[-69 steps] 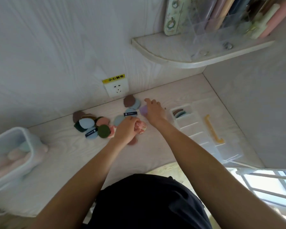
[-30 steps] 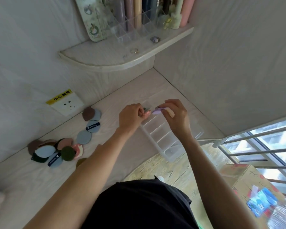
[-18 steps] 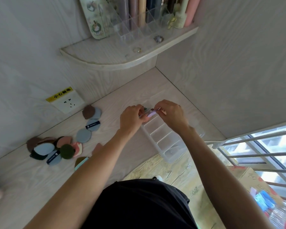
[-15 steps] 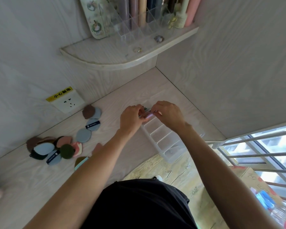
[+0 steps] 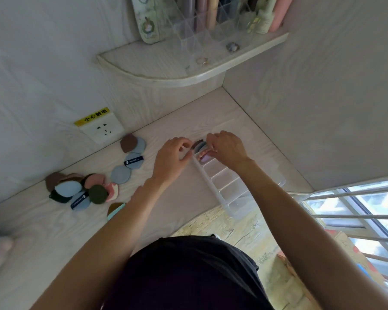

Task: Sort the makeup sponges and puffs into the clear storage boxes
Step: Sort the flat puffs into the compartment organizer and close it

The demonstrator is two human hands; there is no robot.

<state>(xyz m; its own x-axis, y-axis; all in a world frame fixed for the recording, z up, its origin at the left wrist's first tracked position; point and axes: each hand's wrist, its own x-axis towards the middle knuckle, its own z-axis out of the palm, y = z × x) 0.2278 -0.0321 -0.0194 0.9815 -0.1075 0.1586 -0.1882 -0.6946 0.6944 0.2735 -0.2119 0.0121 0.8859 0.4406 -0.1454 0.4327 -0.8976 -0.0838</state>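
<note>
You are mid-placement: your left hand (image 5: 174, 156) steadies the clear divided box (image 5: 224, 182) while your right hand (image 5: 225, 147) pinches a lilac puff (image 5: 204, 158) into its far compartment. Next, seat it upright, then reach left for the loose puffs (image 5: 94, 186) on the counter (image 5: 166, 218).

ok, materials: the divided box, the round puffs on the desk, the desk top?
Divided box: clear hard plastic, glossy; the desk shows through its walls.
Round puffs: soft matte fabric or foam by the look, one with a dark ribbon band.
Desk top: pale wood-grain surface, likely laminate; real wood can't be ruled out.
</note>
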